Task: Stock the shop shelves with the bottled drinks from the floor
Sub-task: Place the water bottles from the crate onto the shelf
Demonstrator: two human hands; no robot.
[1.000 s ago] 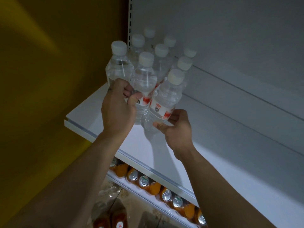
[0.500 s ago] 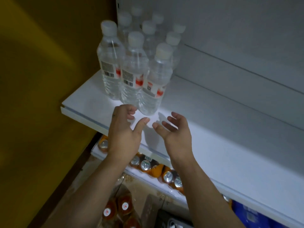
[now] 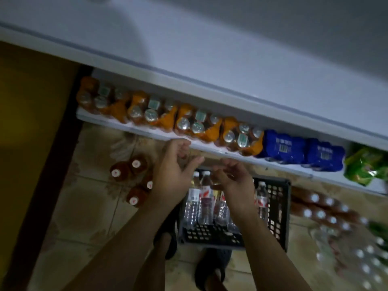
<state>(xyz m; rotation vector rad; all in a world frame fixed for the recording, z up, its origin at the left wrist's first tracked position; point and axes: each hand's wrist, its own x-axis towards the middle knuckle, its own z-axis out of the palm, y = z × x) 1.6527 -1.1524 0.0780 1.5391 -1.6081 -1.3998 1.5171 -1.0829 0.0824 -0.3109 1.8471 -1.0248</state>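
While stock waits on the floor, a person's left hand (image 3: 175, 171) and right hand (image 3: 233, 182), both empty with fingers loosely curled, hang over the black crate (image 3: 280, 208) of clear water bottles (image 3: 194, 201) below the lower shelf (image 3: 138, 128). Filled and capped, the bottles look fairly heavy, thin-walled and slick; a grip round the labelled middle or neck seems safest. Brown bottles (image 3: 126, 171) stand on the tiles (image 3: 88, 206) to the left.

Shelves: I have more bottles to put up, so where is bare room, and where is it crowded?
The upper shelf is bare across all that shows. The lower shelf is crowded end to end: orange can packs, then blue packs, then a green pack.
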